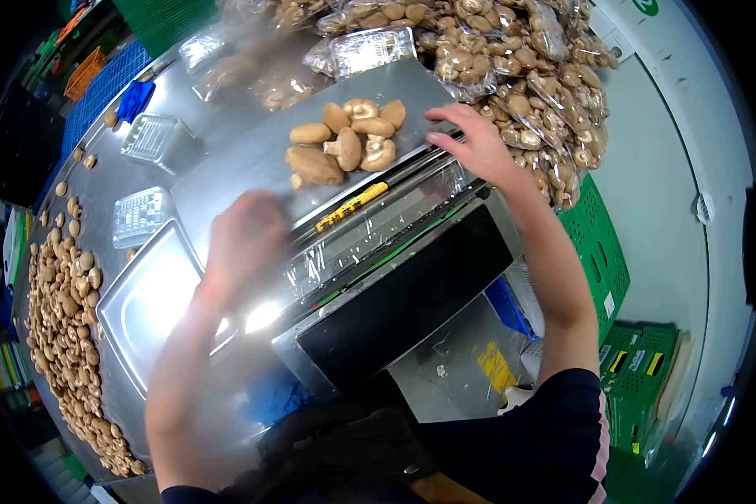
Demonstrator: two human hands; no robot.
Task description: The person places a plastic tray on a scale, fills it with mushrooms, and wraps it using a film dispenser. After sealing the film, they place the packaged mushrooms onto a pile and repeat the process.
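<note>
Several brown mushrooms [345, 144] lie grouped on the flat steel plate [239, 172] of a wrapping machine in front of me. My left hand [248, 227] is smeared by motion at the plate's near left side, so its fingers cannot be made out. At the right end of the plate, my right hand [477, 144] has its thumb and fingers apart, with nothing visible between them. Clear plastic film [315, 262] shows along the machine's front, below a yellow label [352, 207].
Bagged mushrooms [525, 92] are heaped at the back right. Loose mushrooms [63, 323] cover the table's left side. Clear plastic trays [140, 217] and a shiny metal tray [151, 307] lie left of the machine. Green crates [592, 252] stand at the right.
</note>
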